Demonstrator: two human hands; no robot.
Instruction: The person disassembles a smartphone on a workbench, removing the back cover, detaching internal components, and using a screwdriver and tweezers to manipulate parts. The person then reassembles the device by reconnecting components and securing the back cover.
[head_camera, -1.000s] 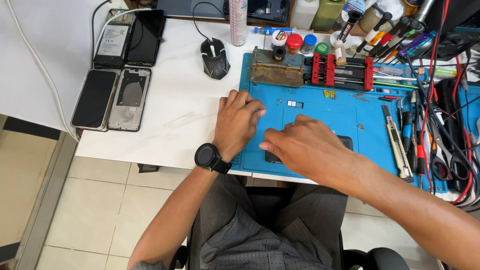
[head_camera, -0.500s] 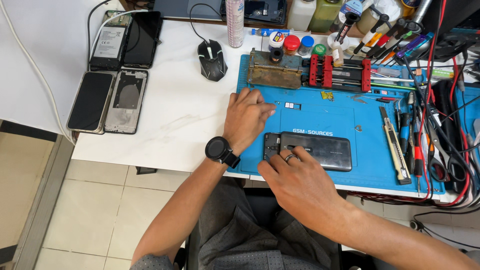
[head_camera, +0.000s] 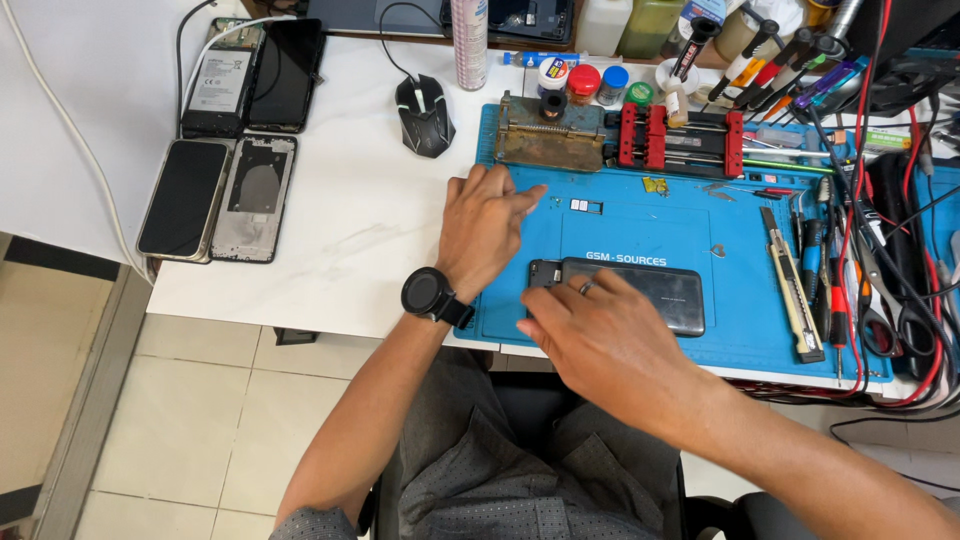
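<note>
A dark phone (head_camera: 655, 292) lies flat on the blue work mat (head_camera: 690, 225), near its front edge. My right hand (head_camera: 600, 340) rests over the phone's left end, fingers bent down on it, a ring on one finger. My left hand (head_camera: 485, 225), with a black watch on the wrist, lies flat on the mat's left edge, fingers spread and pointing toward small parts (head_camera: 578, 205) on the mat.
A rusty metal jig (head_camera: 545, 140) and a red clamp fixture (head_camera: 680, 140) stand at the mat's back. A black mouse (head_camera: 425, 115) and several phones (head_camera: 215, 195) lie to the left. Screwdrivers, a knife (head_camera: 790, 280), scissors and cables crowd the right side.
My right hand has drawn back toward me, uncovering the dark phone, then settled on its left end. My left hand slid slightly away along the mat's edge.
</note>
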